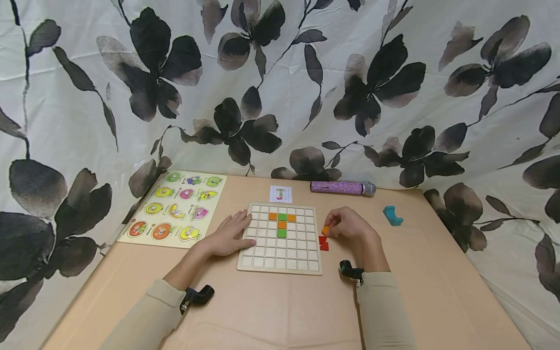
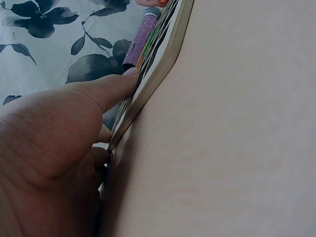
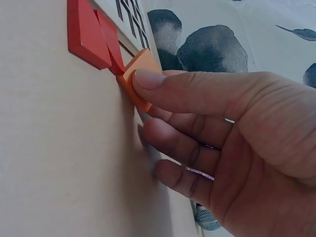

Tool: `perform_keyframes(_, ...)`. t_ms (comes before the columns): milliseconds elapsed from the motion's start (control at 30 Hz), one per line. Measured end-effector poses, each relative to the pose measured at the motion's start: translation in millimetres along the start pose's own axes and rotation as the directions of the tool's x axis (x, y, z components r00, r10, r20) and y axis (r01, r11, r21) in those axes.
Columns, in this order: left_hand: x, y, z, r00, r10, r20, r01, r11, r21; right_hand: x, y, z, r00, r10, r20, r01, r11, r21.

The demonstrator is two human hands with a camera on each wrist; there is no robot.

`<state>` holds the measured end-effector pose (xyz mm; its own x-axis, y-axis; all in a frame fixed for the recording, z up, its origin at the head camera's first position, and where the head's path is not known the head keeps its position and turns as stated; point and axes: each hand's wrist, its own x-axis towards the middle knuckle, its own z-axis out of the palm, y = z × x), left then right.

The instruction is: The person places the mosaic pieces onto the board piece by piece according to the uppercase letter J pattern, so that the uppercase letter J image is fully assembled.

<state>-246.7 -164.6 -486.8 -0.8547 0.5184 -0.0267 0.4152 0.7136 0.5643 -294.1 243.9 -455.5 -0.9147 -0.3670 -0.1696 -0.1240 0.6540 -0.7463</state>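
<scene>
A person's right hand (image 1: 352,226) has its grip closed on an orange square tile (image 3: 144,59), pinched near the right edge of a wooden grid board (image 1: 267,262), just beside two red tiles (image 1: 324,246) on the tabletop (image 1: 280,311). The left hand (image 1: 227,236), fingers straight, rests at the board's left edge. Five tiles (image 1: 282,225) on the grid (three orange, two green) form a T. Beyond lie a small pattern card (image 1: 280,194) and, to its right, a purple glittery microphone (image 1: 337,187); a fruit-picture sheet (image 1: 175,209) lies left.
</scene>
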Motion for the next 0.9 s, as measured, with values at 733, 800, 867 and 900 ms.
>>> perform_keyframes(733,-1.0,1.2,-1.0,1.000,0.001,0.003,-0.001,1.000,-0.011,-2.0,-3.7,-4.8,0.999,-0.018,-0.030,0.020,0.999,0.049)
perform_keyframes(800,-1.1,1.3,-1.1,1.000,0.000,0.003,0.000,1.000,-0.011,-2.3,-5.0,-5.0,0.999,-0.023,-0.047,0.026,0.998,0.054)
perform_keyframes(867,-1.2,1.3,-1.0,1.000,0.000,0.004,0.000,1.000,-0.011,-2.8,-6.6,-5.0,0.998,-0.022,-0.060,0.026,0.998,0.056)
perform_keyframes(900,-1.2,1.3,-1.0,1.000,0.000,0.004,0.000,1.000,-0.012,-2.9,-7.3,-5.0,0.998,-0.020,-0.067,0.024,0.998,0.057)
